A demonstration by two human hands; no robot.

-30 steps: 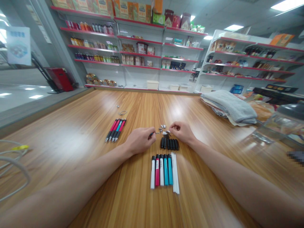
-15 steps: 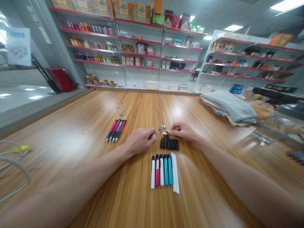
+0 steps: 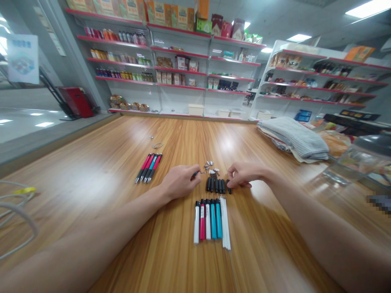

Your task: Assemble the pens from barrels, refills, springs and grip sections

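Short black tubes (image 3: pixel 216 186), lined up.
Right hand (image 3: pixel 244 173) pinches the rightmost tube (image 3: pixel 229 188); left hand (image 3: pixel 181 179) clamps a half-hidden blue pen (image 3: pixel 194 173).

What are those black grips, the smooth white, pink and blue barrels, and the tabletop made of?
Black grips: probably rubber or plastic, dark with faint highlights.
Barrels: likely plastic, smooth and evenly coloured.
Tabletop: wood or wood-look laminate, semi-gloss; long grain lines and soft reflections.

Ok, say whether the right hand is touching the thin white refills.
No, the right hand is at the rightmost black tubular grip, apart from the thin white refills.
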